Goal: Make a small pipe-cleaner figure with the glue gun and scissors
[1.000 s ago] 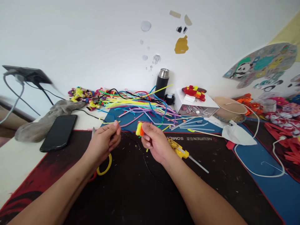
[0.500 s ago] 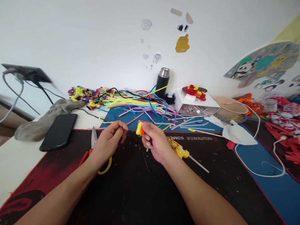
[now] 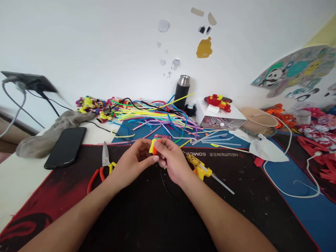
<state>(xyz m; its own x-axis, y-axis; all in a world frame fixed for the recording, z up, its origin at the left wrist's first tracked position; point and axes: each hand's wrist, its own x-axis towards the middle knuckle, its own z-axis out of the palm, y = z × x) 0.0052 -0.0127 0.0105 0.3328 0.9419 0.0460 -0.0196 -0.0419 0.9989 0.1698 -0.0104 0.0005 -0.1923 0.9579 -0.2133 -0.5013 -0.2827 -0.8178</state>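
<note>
My right hand [image 3: 174, 159] pinches a small fuzzy piece [image 3: 152, 146], yellow on one side and orange on the other, which looks made of pipe cleaners. From the left, my left hand [image 3: 132, 162] curls around the same piece, its fingers behind and its thumb below, close to the right fingertips. Part of the piece is hidden by my fingers. Scissors [image 3: 105, 155] with red and yellow handles lie left of my left hand. A yellow glue gun [image 3: 201, 168] with a clear glue stick in its back lies beside my right wrist.
Behind my hands spreads a heap of coloured pipe cleaners [image 3: 152, 113]. A black thermos [image 3: 182, 92] and a white box [image 3: 220, 117] stand by the wall. A phone [image 3: 65, 147] lies left; a white cable [image 3: 288, 196] loops at right. The dark mat [image 3: 147, 217] covers the front.
My left hand has moved right, from apart to meeting the fuzzy piece in my right hand. Its thumb has stretched out. More of the scissors now shows.
</note>
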